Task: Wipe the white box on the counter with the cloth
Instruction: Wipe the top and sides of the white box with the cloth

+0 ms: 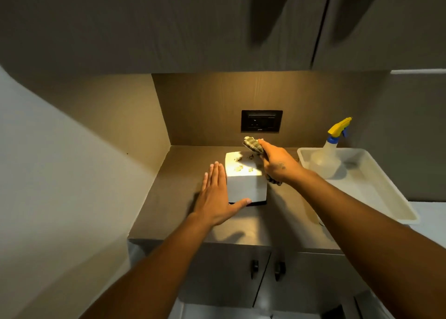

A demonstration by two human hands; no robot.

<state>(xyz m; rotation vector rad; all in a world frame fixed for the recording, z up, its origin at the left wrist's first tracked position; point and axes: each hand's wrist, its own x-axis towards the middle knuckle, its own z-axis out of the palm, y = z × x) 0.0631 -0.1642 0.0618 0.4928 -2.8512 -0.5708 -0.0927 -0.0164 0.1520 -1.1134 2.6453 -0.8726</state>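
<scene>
A white box (246,186) stands on the brown counter (183,164), its lit top dotted with dark smudges. My left hand (217,193) lies flat against the box's left side, fingers straight and thumb hooked round the front lower corner. My right hand (277,164) hovers over the box's right rear edge, closed on a checked cloth (252,143). One end of the cloth sticks out past my fingers toward the back wall, and the other end hangs below my palm.
A white tray (376,188) sits on the right of the counter with a clear spray bottle (330,149), yellow trigger, standing in it. A black wall socket (261,120) is behind the box. Upper cabinets hang overhead; cabinet doors with dark knobs (266,269) are below.
</scene>
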